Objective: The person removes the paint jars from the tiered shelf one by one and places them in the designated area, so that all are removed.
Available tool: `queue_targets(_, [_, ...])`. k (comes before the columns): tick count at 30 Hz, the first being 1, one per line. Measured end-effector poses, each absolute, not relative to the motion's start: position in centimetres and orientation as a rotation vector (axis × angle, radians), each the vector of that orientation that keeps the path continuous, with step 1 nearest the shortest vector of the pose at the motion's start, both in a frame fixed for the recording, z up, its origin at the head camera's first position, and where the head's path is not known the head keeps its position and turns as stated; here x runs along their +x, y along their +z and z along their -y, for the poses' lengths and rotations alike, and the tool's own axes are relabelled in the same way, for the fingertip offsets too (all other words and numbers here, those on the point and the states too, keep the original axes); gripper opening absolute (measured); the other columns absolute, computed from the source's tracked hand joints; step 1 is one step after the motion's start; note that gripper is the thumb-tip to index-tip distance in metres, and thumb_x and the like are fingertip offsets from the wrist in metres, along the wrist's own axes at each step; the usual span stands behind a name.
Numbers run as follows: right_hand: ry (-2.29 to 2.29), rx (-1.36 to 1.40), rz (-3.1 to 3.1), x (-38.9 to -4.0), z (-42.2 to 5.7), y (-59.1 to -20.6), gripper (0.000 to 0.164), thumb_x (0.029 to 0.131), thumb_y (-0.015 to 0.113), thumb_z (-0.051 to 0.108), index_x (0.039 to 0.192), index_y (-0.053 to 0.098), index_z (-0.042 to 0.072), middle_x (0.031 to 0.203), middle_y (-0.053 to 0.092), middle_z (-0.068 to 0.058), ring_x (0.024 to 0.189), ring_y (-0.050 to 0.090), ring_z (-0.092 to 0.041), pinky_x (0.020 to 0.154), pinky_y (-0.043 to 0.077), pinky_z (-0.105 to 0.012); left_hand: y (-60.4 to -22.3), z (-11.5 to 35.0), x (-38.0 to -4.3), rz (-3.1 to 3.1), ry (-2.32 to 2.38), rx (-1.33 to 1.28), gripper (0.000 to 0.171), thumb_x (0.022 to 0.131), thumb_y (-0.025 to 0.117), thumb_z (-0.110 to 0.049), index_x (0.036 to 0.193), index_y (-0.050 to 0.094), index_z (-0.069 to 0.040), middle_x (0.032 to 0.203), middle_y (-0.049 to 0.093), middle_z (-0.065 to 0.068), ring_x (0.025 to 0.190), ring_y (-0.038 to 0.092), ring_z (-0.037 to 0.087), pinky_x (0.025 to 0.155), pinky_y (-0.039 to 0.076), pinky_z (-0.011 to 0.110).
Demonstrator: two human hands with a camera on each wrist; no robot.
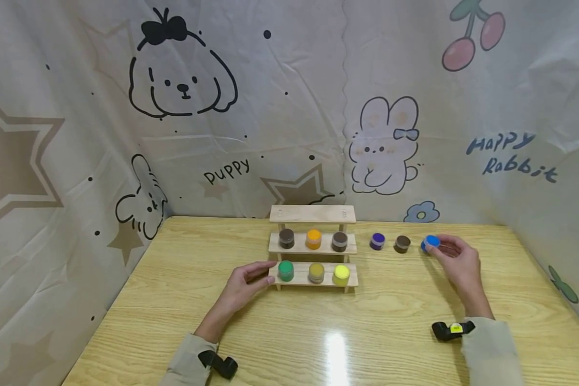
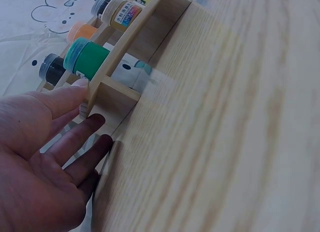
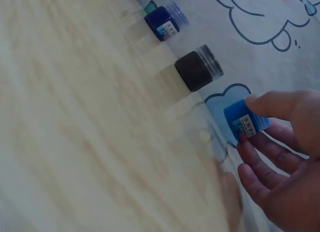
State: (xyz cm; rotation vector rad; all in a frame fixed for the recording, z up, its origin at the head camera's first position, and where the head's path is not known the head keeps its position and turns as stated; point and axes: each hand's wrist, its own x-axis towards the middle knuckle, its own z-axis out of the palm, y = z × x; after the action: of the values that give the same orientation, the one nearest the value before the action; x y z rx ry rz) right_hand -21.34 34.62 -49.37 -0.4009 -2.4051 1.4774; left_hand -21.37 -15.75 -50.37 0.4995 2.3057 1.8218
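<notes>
My right hand pinches a blue paint jar between thumb and fingers, at the right end of a row on the table. In the right wrist view, that blue jar's label faces the camera. At the left end of a stepped wooden rack, my left hand grips the lowest step, with the thumb at its front corner. Closest to this hand is a green paint jar. An ochre jar and a yellow jar share that step.
The rack's middle step bears an orange jar between two dark jars, left and right. Between rack and right hand stand a purple jar and a dark brown jar. A printed cloth hangs behind the wooden table.
</notes>
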Motion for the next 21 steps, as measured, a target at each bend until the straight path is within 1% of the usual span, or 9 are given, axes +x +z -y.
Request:
queue_targets(2, [1.462,-0.398,2.426,-21.45,-34.59,-49.54,0.052,0.095,0.077,0.028,0.133,0.061,-0.004,0.114,0.069,-0.002,0.087,0.057,0.013,0.076,0.049,-0.006,-50.30,15.76,-21.35,-2.304,1.822,0.499,0.040,0.098,0.071,-0.009,0.136,0.064,0.001,0.140,0.061,0.020,0.134,0.055,0.035,0.106,0.049,0.036])
queue_targets(3, [1.445,-0.393,2.440,-21.50,-34.58,-49.60,0.052,0.096,0.076,0.028,0.133,0.061,-0.004,0.117,0.070,-0.007,0.086,0.056,0.014,0.076,0.049,-0.006,-50.27,15.76,-21.34,-2.304,1.822,0.497,0.040,0.098,0.071,-0.009,0.136,0.064,0.001,0.140,0.061,0.020,0.134,0.055,0.035,0.106,0.048,0.037])
queue_targets(6, [1.387,-0.375,2.486,-21.67,-34.59,-49.71,0.051,0.097,0.074,0.029,0.134,0.061,-0.004,0.127,0.066,-0.022,0.086,0.053,0.015,0.075,0.047,-0.005,-50.16,15.74,-21.30,-2.303,1.821,0.496,0.040,0.098,0.071,-0.009,0.136,0.064,0.001,0.140,0.061,0.020,0.134,0.055,0.035,0.107,0.048,0.039])
queue_targets(8, [1.351,-0.361,2.510,-21.68,-34.65,-49.75,0.052,0.098,0.073,0.030,0.134,0.061,-0.005,0.129,0.064,-0.027,0.086,0.051,0.015,0.074,0.046,-0.004,-50.16,15.70,-21.26,-2.303,1.820,0.497,0.040,0.098,0.071,-0.009,0.136,0.064,0.001,0.140,0.061,0.020,0.134,0.054,0.035,0.107,0.048,0.039])
queue_targets(14, [1.331,-0.341,2.533,-21.55,-34.88,-49.86,0.053,0.097,0.074,0.029,0.133,0.060,-0.008,0.129,0.063,-0.030,0.084,0.049,0.016,0.073,0.045,-0.003,-50.16,15.67,-21.23,-2.307,1.813,0.491,0.040,0.098,0.071,-0.008,0.136,0.064,0.001,0.140,0.061,0.020,0.134,0.054,0.035,0.105,0.049,0.034])
queue_targets(21, [1.347,-0.315,2.541,-21.35,-34.84,-49.64,0.057,0.098,0.073,0.030,0.136,0.057,-0.008,0.131,0.061,-0.030,0.088,0.049,0.013,0.075,0.045,-0.002,-50.16,15.68,-21.32,-2.321,1.805,0.487,0.040,0.098,0.071,-0.009,0.136,0.065,0.000,0.139,0.063,0.017,0.133,0.056,0.033,0.106,0.048,0.038])
